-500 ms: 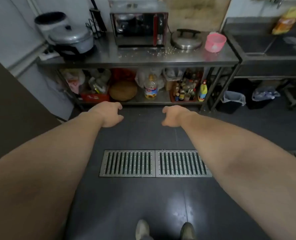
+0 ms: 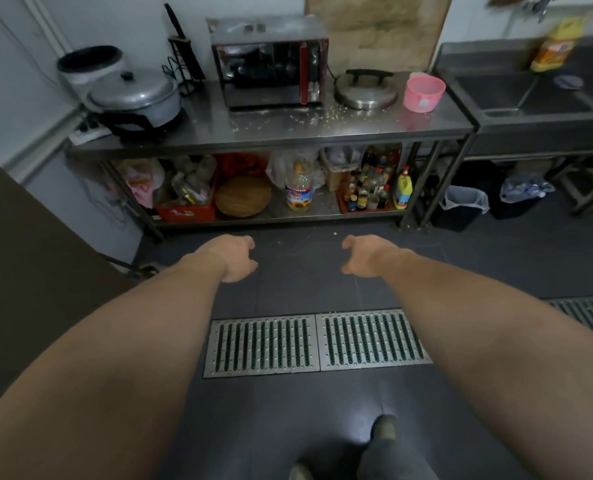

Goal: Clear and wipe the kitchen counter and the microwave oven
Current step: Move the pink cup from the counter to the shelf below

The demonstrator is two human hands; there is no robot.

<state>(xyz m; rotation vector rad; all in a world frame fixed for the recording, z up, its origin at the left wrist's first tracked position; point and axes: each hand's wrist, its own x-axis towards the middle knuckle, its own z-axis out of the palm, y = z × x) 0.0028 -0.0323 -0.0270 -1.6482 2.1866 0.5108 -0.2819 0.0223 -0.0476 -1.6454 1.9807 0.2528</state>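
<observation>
head view, forward and down, well back from the counter

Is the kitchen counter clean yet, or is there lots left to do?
Nothing looks done yet. Crumbs are scattered on the counter in front of the microwave oven. The pot lid, pink basket and cooker sit on it. In hand: nothing; the left hand and right hand are empty, held out short of the counter. Clearing and wiping are both left.
</observation>
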